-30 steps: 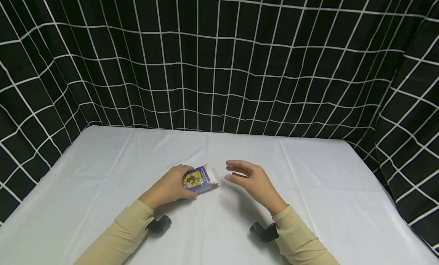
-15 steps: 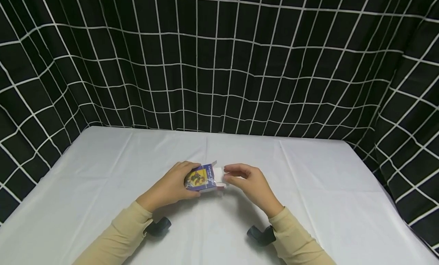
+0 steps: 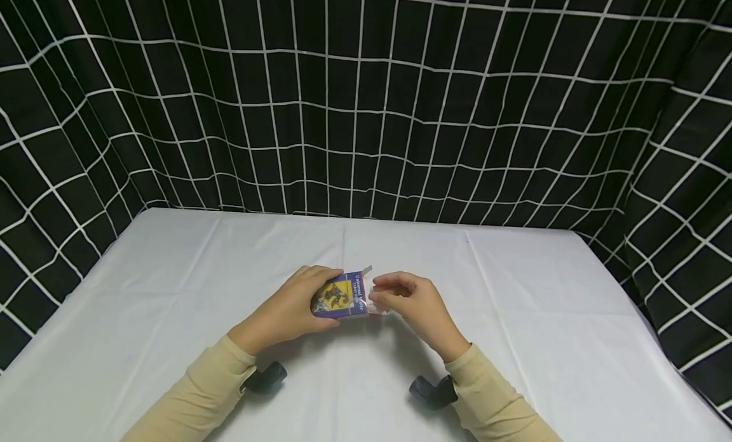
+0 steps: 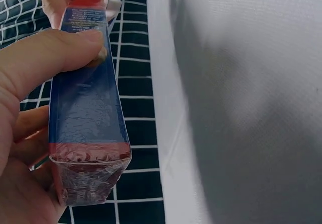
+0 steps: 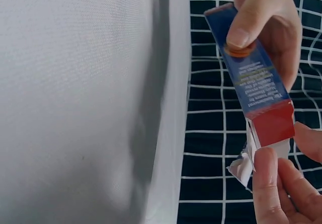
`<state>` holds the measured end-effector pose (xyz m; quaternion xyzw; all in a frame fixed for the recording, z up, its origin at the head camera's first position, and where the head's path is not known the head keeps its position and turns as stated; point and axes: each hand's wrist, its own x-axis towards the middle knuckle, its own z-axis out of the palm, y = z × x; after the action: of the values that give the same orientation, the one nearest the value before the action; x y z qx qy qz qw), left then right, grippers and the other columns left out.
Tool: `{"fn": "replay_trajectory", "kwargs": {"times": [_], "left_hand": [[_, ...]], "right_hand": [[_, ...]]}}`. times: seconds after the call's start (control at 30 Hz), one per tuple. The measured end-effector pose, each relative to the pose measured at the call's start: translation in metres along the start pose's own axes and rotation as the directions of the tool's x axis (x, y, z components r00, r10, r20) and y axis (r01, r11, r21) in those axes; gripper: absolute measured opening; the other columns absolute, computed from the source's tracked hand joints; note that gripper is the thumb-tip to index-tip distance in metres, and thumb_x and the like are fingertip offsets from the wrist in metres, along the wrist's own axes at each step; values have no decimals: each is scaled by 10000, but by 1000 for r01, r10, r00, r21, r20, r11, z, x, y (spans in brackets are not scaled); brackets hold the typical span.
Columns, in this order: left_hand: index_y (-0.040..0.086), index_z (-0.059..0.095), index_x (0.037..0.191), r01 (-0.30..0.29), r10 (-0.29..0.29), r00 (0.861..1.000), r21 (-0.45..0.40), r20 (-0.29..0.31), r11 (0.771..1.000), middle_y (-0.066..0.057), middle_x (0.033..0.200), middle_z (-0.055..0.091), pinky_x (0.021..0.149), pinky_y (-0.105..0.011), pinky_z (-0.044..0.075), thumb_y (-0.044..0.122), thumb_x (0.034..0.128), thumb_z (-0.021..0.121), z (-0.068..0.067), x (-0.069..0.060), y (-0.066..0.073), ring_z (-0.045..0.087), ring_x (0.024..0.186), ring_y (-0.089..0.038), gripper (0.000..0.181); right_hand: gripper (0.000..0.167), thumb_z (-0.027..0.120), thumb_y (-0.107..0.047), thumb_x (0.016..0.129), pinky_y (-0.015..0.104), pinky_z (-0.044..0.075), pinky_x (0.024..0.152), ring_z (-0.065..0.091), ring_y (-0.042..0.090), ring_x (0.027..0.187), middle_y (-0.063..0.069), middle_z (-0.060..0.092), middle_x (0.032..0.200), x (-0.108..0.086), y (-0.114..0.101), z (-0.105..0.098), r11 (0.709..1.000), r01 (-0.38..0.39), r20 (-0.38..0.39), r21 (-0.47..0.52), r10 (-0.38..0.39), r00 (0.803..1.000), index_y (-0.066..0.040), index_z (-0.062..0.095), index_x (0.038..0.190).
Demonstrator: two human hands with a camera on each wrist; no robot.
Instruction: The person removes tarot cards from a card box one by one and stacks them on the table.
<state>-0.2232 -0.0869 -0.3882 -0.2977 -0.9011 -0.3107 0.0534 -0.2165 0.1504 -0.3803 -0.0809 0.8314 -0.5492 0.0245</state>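
My left hand (image 3: 286, 310) grips a blue tarot card box (image 3: 341, 296) above the white table, with the thumb on its near narrow side. A yellow picture and "Universal Waite" lettering show on its top face. In the left wrist view, clear wrap lies crumpled over the near end of the tarot card box (image 4: 88, 113). The far end of the box is open, with a red flap (image 5: 274, 123) and a white flap (image 5: 246, 168) standing out. My right hand (image 3: 420, 308) pinches at the flaps of that end, its thumb and fingers on either side. The inside of the box is hidden.
A white cloth (image 3: 229, 258) with fold creases covers the table. Black curtain (image 3: 366, 112) with a white grid stands behind and at both sides. Dark wrist devices (image 3: 265, 377) stick out below both beige sleeves (image 3: 191, 391).
The box has shifted slightly right and turned its top face more toward the head camera. My right hand has come from beside the box to touch its open end.
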Motion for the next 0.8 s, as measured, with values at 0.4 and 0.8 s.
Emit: {"fn": "replay_trajectory", "kwargs": {"times": [0.4, 0.8], "left_hand": [[41, 520, 1404, -39, 39, 999, 6, -24, 999, -97, 1375, 589, 1066, -437, 438, 218, 730, 872, 0, -2, 3, 523, 1253, -251, 781], [49, 502, 1424, -68, 68, 997, -5, -37, 998, -96, 1380, 585, 1069, -445, 429, 212, 742, 862, 2, -4, 8, 516, 1260, -247, 788]], "right_hand": [[309, 756, -136, 844, 219, 554, 777, 679, 97, 853, 139, 742, 1025, -2, 0, 4, 996, -39, -12, 83, 40, 999, 20, 709, 1107], [224, 754, -78, 824, 213, 556, 668, 626, 86, 725, 146, 722, 914, -3, -1, 12, 997, -36, -105, 68, 43, 993, 39, 712, 1010]]}}
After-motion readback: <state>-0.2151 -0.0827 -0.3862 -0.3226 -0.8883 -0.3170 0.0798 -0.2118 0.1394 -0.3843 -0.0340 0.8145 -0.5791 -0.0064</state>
